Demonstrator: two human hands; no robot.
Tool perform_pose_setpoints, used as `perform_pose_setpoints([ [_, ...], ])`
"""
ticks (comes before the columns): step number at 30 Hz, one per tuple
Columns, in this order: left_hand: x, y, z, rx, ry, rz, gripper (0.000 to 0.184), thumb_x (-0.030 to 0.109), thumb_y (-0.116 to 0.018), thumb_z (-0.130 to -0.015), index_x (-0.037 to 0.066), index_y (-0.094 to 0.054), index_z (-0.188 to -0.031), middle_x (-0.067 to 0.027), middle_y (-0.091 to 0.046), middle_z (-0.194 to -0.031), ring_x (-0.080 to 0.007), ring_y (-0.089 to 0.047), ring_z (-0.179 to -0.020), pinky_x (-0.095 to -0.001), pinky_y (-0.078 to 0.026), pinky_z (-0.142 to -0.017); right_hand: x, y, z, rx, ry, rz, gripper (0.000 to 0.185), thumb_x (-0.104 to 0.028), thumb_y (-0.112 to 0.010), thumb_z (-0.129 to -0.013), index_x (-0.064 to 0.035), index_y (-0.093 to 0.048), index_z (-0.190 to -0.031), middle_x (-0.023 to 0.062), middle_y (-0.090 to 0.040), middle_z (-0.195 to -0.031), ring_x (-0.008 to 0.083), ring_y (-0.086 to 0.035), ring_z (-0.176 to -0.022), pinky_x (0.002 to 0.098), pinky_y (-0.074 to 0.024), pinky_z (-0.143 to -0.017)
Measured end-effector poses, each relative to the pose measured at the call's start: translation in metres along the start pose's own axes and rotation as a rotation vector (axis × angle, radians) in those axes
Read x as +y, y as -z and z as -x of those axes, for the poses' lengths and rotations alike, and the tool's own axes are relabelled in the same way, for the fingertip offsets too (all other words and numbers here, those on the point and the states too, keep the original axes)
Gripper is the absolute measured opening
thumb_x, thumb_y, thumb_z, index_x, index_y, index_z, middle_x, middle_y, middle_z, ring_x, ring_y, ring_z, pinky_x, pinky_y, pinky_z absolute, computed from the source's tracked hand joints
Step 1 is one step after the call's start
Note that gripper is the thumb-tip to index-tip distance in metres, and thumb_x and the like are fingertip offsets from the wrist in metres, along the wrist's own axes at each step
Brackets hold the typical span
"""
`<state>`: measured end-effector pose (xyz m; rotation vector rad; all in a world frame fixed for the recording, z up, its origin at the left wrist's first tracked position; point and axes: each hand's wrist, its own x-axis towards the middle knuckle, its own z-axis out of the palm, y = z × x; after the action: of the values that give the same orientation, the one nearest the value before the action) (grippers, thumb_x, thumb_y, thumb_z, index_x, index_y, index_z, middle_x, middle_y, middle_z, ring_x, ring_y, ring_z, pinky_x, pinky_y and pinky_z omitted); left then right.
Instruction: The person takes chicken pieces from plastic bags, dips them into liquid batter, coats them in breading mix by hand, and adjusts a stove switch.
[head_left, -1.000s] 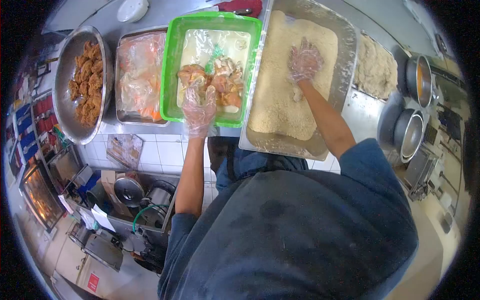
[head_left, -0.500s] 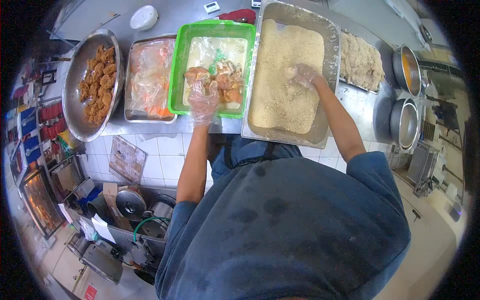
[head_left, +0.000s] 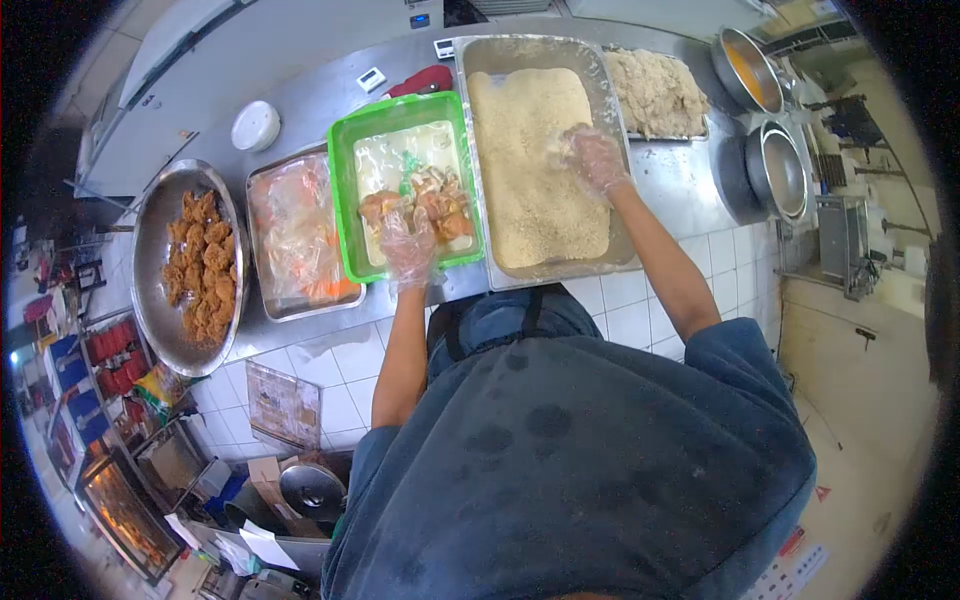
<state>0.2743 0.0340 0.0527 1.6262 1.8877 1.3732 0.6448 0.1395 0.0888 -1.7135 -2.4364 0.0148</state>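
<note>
My left hand (head_left: 408, 245), in a clear plastic glove, rests over the near side of the green tub (head_left: 342, 190), its fingers apart beside raw chicken pieces (head_left: 440, 205) in pale liquid. My right hand (head_left: 595, 160), also gloved, is over the breading (head_left: 535, 200) in the large metal pan (head_left: 552, 268). Its fingers are curled, and whatever they grip is hidden by crumbs and glove.
Left of the tub are a metal tray (head_left: 290, 308) with bagged food and a bowl (head_left: 145, 270) of fried chicken. A tray of battered-looking food (head_left: 655, 95) and metal bowls (head_left: 780, 170) stand to the right. A white container (head_left: 256, 127) sits behind.
The whole view has shifted and tilted. My right hand, earlier spread flat on the breading, has curled its fingers. My left hand remains at the green tub.
</note>
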Motion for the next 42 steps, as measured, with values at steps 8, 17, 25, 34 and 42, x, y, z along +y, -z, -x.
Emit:
perform_pose_setpoints([
  [8,0.027,0.005,-0.004,0.043,0.063,-0.041,0.025,0.016,-0.067,-0.083,0.001,-0.065,-0.104,-0.0189,-0.067,-0.094,-0.0345,-0.065,-0.088,-0.0415,-0.052,-0.078,-0.003,0.016,-0.01,0.082,-0.042,-0.243,0.03,-0.02,-0.069,-0.079,-0.0086,-0.065,-0.106,0.0144,-0.065,-0.097,0.0342,-0.062,-0.095,0.0423,-0.0484,-0.085],
  [17,0.025,-0.008,0.001,0.019,-0.061,-0.152,0.027,0.023,-0.068,-0.086,0.004,-0.065,-0.106,-0.0128,-0.067,-0.104,-0.0255,-0.066,-0.09,-0.0343,-0.054,-0.076,0.054,0.075,-0.01,-0.003,-0.067,-0.515,0.041,-0.025,-0.072,-0.081,-0.0069,-0.062,-0.117,0.0165,-0.063,-0.113,0.0305,-0.06,-0.104,0.0404,-0.0479,-0.091],
  [25,-0.036,-0.038,0.032,-0.012,0.276,0.027,0.038,0.024,-0.072,-0.085,0.003,-0.057,-0.113,-0.0085,-0.063,-0.105,-0.0203,-0.062,-0.09,-0.0331,-0.052,-0.078,0.206,0.095,-0.017,-0.105,-0.065,-1.372,0.048,-0.031,-0.074,-0.081,-0.0091,-0.06,-0.122,0.0112,-0.062,-0.119,0.0237,-0.061,-0.103,0.0374,-0.052,-0.09],
  [34,0.128,-0.09,0.009,0.052,0.214,-0.072,0.038,0.026,-0.061,-0.09,0.006,-0.047,-0.119,-0.0089,-0.055,-0.102,-0.0235,-0.057,-0.085,-0.0356,-0.046,-0.076,0.38,0.141,-0.058,-0.37,0.042,-0.688,0.052,-0.033,-0.075,-0.077,-0.0132,-0.059,-0.123,0.0114,-0.057,-0.124,0.0272,-0.055,-0.114,0.0395,-0.0453,-0.099],
  [42,0.081,-0.092,0.002,-0.004,0.266,-0.214,0.041,0.02,-0.062,-0.092,0.003,-0.051,-0.128,-0.014,-0.061,-0.118,-0.0184,-0.059,-0.104,-0.0294,-0.048,-0.086,0.428,0.095,-0.146,-0.451,0.025,-0.239,0.058,-0.048,-0.07,-0.078,-0.0164,-0.058,-0.126,0.0111,-0.056,-0.127,0.0311,-0.049,-0.122,0.0434,-0.037,-0.106],
])
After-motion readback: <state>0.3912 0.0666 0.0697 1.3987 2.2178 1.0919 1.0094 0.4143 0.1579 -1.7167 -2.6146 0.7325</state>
